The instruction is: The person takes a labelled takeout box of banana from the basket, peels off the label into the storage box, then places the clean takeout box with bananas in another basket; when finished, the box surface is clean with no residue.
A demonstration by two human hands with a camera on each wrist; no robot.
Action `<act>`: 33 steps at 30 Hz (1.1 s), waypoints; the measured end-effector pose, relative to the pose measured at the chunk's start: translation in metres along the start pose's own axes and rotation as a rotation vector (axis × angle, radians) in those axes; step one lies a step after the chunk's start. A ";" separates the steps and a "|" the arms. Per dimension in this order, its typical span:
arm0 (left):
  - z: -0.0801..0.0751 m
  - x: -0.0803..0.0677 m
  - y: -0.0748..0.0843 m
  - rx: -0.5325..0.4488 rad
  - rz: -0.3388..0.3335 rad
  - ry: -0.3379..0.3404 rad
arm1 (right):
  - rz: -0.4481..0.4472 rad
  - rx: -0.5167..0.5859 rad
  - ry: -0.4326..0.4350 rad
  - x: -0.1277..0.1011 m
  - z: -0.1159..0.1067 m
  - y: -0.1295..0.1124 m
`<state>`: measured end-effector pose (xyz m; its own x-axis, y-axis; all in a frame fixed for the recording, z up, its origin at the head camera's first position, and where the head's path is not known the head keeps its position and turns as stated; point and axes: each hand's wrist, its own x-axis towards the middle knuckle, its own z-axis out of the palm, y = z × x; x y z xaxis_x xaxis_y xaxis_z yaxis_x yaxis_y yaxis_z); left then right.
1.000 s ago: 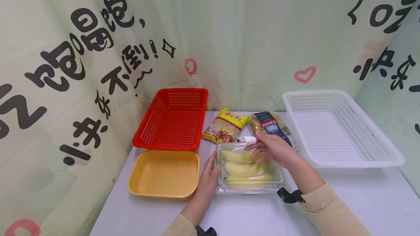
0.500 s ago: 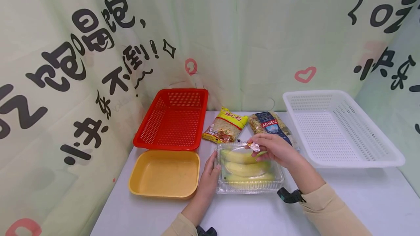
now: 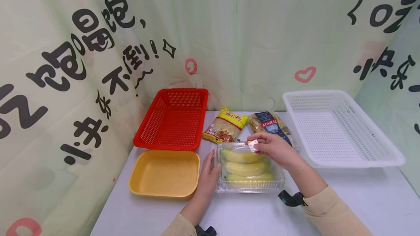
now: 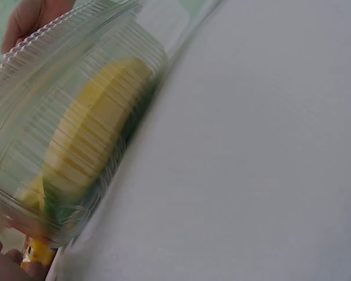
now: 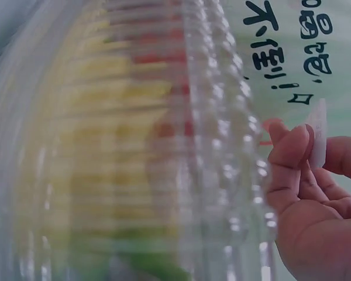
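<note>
My right hand (image 3: pixel 275 150) pinches a small white label (image 3: pixel 252 145) between thumb and fingertips, above the back of a clear plastic clamshell box (image 3: pixel 279 187). In the right wrist view, the label (image 5: pixel 319 134) stands nearly edge-on between thumb and finger. Yellow bananas (image 3: pixel 246 169) with greenish ends lie inside the box, its lid down. My left hand (image 3: pixel 208 174) rests along the box's left side with its fingers extended. In the left wrist view, the box (image 4: pixel 29 117) shows ribbed walls, with fingers (image 4: pixel 3 263) of my left hand at its lower corner.
A yellow tray (image 3: pixel 164 191) and a red basket (image 3: pixel 167 146) stand to the left. Two bags, a yellow pasta bag (image 3: pixel 226 125) and a blue-labelled pasta bag (image 3: pixel 270 125), lie behind the box. A white basket (image 3: pixel 357 163) is at the right; a printed curtain (image 3: pixel 246 46) hangs behind.
The label has turned in my right fingers, from its plain white side to a printed one, and the fingers have closed more around it. My left hand has stayed beside the box.
</note>
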<state>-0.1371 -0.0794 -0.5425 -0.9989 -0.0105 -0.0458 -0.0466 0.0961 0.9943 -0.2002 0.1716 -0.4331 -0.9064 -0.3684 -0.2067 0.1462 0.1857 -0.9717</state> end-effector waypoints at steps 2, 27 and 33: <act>0.000 -0.001 0.003 0.050 0.028 0.019 | 0.002 -0.004 0.011 0.000 0.001 0.000; -0.096 -0.029 0.083 0.369 0.406 0.196 | 0.036 -0.198 0.044 0.004 0.004 0.009; -0.154 -0.020 0.088 0.345 0.363 0.354 | 0.062 -0.208 0.046 0.006 0.006 0.014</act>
<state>-0.1200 -0.2235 -0.4390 -0.8916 -0.2410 0.3834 0.2377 0.4714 0.8493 -0.2016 0.1668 -0.4486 -0.9162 -0.3090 -0.2552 0.1216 0.3925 -0.9117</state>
